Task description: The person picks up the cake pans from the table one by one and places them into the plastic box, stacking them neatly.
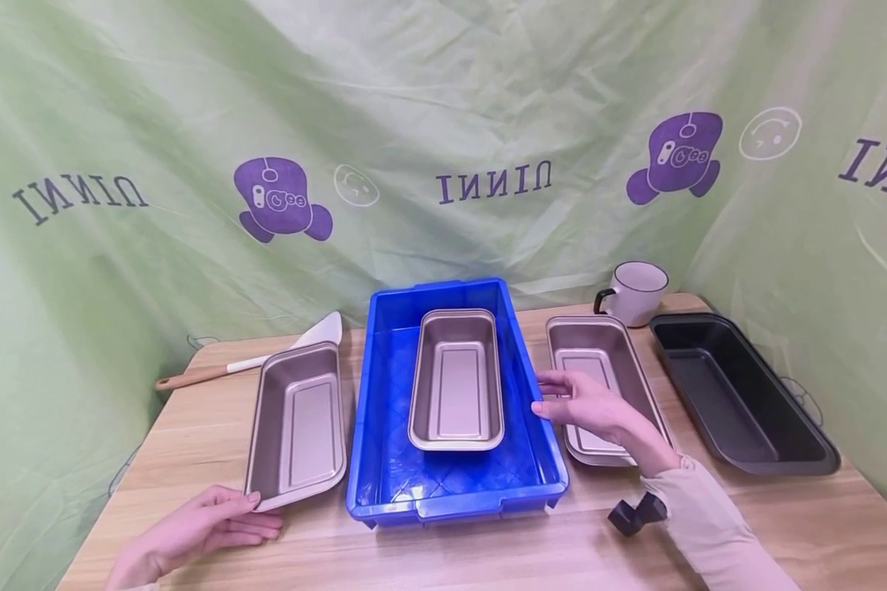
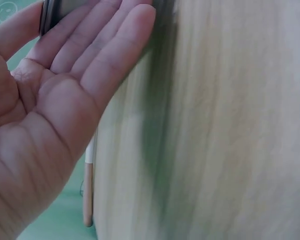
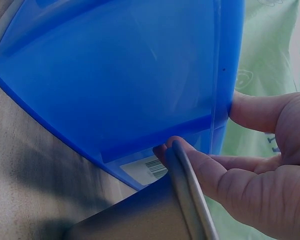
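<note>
The left hand (image 1: 203,525) pinches the left loaf pan (image 1: 314,431), its near-left corner between thumb and fingers; the blue bin (image 1: 458,502) stands alongside. The right hand (image 1: 587,406), thumb and fingers apart, touches the bin.

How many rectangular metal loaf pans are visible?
4: bronze pan at left hand; second bronze pan inside blue plastic bin; third bronze pan right of bin; black pan far right. Nested pans may be hidden.
</note>
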`<state>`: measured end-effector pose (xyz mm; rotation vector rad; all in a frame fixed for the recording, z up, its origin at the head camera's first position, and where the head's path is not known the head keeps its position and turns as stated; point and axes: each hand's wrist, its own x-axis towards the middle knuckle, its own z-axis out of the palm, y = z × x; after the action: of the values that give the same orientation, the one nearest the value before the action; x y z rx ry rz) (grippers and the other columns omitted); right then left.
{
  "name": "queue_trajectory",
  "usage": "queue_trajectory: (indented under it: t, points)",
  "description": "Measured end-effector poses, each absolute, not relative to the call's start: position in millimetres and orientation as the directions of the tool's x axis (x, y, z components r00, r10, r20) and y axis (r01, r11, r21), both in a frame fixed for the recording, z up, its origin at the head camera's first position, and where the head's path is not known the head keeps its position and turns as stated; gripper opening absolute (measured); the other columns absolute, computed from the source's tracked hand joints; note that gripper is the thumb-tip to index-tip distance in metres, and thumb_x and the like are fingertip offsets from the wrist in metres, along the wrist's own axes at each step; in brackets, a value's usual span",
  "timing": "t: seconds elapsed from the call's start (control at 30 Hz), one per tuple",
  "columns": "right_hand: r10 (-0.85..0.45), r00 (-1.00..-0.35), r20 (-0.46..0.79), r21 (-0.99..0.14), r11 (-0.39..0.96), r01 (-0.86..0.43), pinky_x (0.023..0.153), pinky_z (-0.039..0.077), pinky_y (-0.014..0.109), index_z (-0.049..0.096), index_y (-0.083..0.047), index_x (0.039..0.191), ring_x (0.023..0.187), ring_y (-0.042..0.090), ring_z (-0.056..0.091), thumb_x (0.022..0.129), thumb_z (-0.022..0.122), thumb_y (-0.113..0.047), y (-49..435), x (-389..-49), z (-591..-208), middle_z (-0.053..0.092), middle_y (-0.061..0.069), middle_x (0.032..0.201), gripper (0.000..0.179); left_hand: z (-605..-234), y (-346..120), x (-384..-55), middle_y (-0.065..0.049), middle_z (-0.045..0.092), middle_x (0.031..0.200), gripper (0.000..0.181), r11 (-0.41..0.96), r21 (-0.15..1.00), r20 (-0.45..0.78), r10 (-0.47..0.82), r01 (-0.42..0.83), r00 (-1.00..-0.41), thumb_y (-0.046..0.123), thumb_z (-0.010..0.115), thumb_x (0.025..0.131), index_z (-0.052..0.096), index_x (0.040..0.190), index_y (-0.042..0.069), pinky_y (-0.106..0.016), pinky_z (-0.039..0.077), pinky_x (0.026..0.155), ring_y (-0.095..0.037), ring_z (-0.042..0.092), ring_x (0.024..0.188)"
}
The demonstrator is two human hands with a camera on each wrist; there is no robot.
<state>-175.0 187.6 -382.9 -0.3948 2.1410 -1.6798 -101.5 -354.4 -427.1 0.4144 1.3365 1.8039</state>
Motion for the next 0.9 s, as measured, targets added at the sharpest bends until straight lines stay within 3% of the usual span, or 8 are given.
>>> queue_trajectory:
  t: [0.6,0.9]
  points:
    - [-0.460,-0.880,-0.121,-0.971,0.241,0.008,0.098,0.045,0.043,0.027,0.023,0.136,0.127,0.048,0.041,0.090,0.062,-0.007,188.0,-176.3,-384.7,0.038,0.039,0.137,0.065,-435.9,-339.1,-101.6,-0.028,0.051,0.130,0.048,-0.351,0.811,-0.032,0.771,-0.467,-0.635,-0.002,0.011,0.103,0.051,0.128,-0.011,-0.041,0.035,0.105,-0.035,0.049,0.125]
    - [-0.471,-0.874,-0.117,-0.971,0.241,0.000,0.098,0.046,0.043,0.027,0.024,0.136,0.125,0.048,0.043,0.091,0.061,-0.007,187.1,-175.0,-383.3,0.039,0.040,0.136,0.065,-430.8,-338.3,-102.6,-0.024,0.053,0.131,0.048,-0.404,0.860,0.085,0.717,-0.313,-0.692,-0.004,0.011,0.103,0.052,0.127,-0.008,-0.038,0.037,0.104,-0.031,0.052,0.123]
